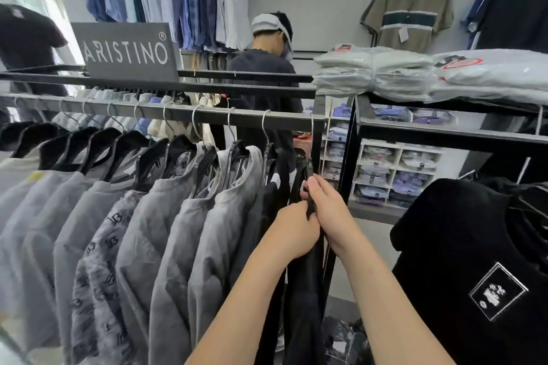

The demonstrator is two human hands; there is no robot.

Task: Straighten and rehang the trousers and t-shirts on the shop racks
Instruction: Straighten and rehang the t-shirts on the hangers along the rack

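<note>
A black garment (302, 290) hangs from the last hanger at the right end of the rack rail (207, 114). Both my hands pinch its upper edge just below the hanger. My left hand (292, 230) grips the fabric from the left, my right hand (329, 210) from the right, fingers closed on the dark cloth. To the left, several grey t-shirts (166, 231) hang on black hangers along the same rail, one with a dark logo print (100, 261).
A black t-shirt with a white square print (486, 275) hangs at the right. Folded bagged shirts (415, 71) lie on a black shelf frame (444, 133). An ARISTINO sign (126, 52) stands on the rack top. A person (267, 74) stands behind the rack, another at far left.
</note>
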